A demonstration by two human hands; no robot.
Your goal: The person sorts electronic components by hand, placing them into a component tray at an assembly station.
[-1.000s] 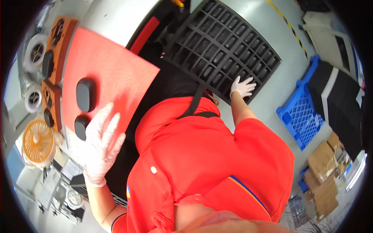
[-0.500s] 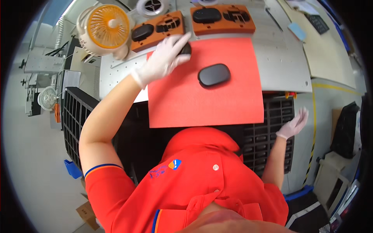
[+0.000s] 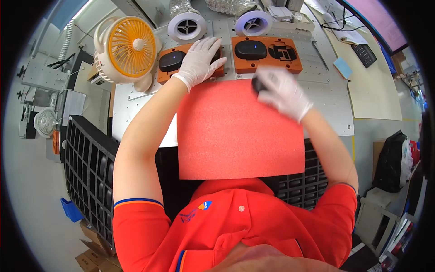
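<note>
My left hand (image 3: 199, 61), in a white glove, lies fingers outstretched over the right recess of the left orange fixture block (image 3: 164, 78); what is beneath the palm is mostly hidden. A black oval case (image 3: 171, 60) with a small blue light sits in that block's left recess. My right hand (image 3: 283, 90), also gloved and blurred by motion, grips a black rounded case (image 3: 258, 85) above the far right part of the red foam sheet (image 3: 240, 136). Beyond it, the right orange fixture block (image 3: 267, 67) holds another black case (image 3: 250, 50), lit by a blue dot; its right recess shows dark fittings.
A cream fan with orange blades (image 3: 136, 45) stands at the left. Two round white duct nozzles (image 3: 186, 28) are behind the blocks. A thin dark tool (image 3: 320, 55) and a blue pad (image 3: 342, 68) lie at the right. Black gridded trays (image 3: 90, 167) flank me.
My right hand has come from the right side onto the sheet and picked up the case lying there. My left hand has gone from the sheet's edge onto the left block. The view has tilted up.
</note>
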